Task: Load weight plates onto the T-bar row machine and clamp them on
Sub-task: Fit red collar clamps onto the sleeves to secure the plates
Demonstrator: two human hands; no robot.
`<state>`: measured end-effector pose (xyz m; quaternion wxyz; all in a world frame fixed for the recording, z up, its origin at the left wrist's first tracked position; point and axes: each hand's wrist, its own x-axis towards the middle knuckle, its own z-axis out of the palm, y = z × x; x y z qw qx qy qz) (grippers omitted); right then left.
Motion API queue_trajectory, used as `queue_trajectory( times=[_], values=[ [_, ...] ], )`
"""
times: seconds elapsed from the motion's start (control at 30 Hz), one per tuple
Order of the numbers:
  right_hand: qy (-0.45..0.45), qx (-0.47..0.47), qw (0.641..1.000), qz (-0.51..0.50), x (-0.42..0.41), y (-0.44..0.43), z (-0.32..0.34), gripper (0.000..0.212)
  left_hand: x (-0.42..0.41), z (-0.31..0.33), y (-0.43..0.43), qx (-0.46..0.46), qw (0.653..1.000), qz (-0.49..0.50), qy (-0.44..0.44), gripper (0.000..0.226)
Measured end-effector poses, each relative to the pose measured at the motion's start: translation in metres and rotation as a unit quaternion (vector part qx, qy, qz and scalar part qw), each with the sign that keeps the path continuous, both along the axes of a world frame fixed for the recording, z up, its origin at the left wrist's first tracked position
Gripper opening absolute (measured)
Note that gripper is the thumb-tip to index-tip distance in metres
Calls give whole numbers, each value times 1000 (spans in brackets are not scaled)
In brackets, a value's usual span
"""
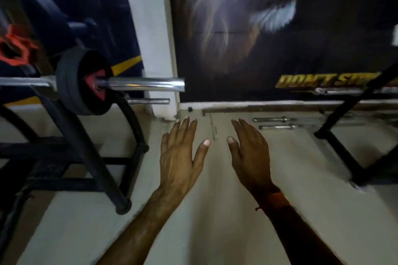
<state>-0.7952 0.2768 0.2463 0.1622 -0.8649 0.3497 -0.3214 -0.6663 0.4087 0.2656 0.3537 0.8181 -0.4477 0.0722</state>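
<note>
While both hands hover empty above the gym floor, the loading is unfinished and no clamp is fitted.
Left hand [179,157]: fingers spread apart, palm down, holding nothing.
Right hand [251,156]: fingers loosely apart, likewise holding nothing.
Weight plates [83,83]: black with a red hub, seated on the chrome sleeve [143,84] at left, apart from both hands.
Clamp: none visible on the sleeve.
Risk: with the bare sleeve end unsecured, the plates could likely slide outward if the bar tilts.
Second risk: short bars [276,123] lying on the floor [215,211] ahead could trip a person carrying a plate.
</note>
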Motion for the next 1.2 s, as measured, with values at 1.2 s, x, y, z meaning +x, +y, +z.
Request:
queue_trajectory(
  times=[1.2],
  values=[
    [-28,-106,722,684,547,-81,149,64,303,119,-38,-6,800,597,-60,72]
  ],
)
